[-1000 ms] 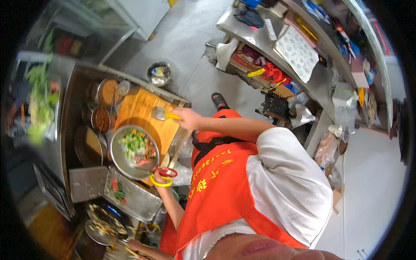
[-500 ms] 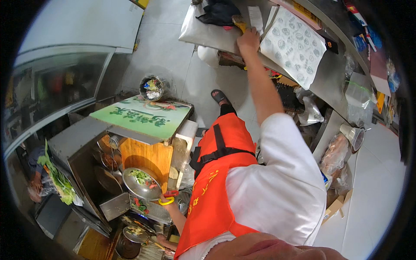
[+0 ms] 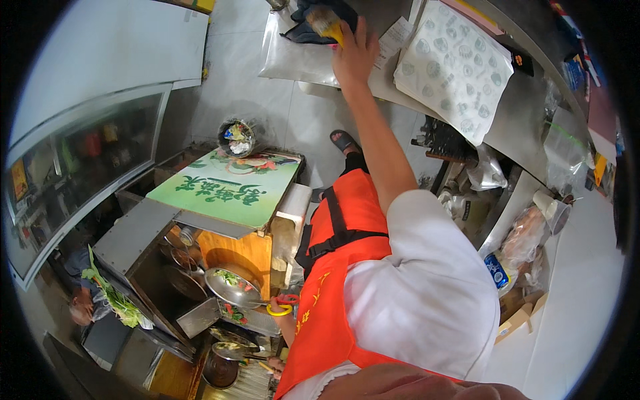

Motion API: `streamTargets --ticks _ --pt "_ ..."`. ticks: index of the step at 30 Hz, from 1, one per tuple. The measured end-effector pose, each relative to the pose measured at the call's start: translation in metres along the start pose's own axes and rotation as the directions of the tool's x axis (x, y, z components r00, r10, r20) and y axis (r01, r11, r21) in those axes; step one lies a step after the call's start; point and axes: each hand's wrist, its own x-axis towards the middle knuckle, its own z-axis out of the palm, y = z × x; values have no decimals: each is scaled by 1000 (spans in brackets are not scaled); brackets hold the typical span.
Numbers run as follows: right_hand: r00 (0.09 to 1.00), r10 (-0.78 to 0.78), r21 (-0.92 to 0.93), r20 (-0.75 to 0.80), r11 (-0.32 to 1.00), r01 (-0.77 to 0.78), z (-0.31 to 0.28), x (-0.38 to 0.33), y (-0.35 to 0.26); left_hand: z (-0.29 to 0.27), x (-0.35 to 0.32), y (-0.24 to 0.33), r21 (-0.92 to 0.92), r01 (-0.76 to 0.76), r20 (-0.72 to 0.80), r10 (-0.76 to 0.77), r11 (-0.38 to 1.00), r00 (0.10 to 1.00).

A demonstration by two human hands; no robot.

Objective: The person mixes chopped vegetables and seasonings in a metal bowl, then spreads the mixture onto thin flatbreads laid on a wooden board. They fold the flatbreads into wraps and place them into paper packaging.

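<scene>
My right hand (image 3: pixel 355 57) reaches to the far side over a metal counter, gripping a brush (image 3: pixel 325 24) by its yellow handle. The bristles are at a dark cloth (image 3: pixel 333 13). Low at left, my left hand (image 3: pixel 283 319) is closed at what look like scissors (image 3: pixel 287 304) with one red and one yellow loop; the blades are hard to make out. Beside them a metal bowl (image 3: pixel 233 285) with chopped green and red food tilts over a wooden board (image 3: pixel 233 253).
Patterned paper sheets (image 3: pixel 460 73) lie on the right counter. A green printed panel (image 3: pixel 227 188) covers the left station, with a filled bin (image 3: pixel 237 138) beyond it. Pans (image 3: pixel 230 350) and another hand (image 3: pixel 275 364) show lower left. Leafy greens (image 3: pixel 117 300) hang near another person (image 3: pixel 81 308).
My right hand has moved left along the counter with the brush, nearer the dark cloth. The view has shifted slightly; my left hand and the scissors appear farther right.
</scene>
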Motion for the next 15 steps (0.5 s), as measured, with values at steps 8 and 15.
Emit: streamTargets --ticks 8,15 --pt "977 -122 88 175 990 108 79 28 9 4 13 17 14 61 103 -62 998 993" --pt "982 156 -57 103 987 -151 -5 -13 5 7 18 28 20 97 172 -99 995 980"
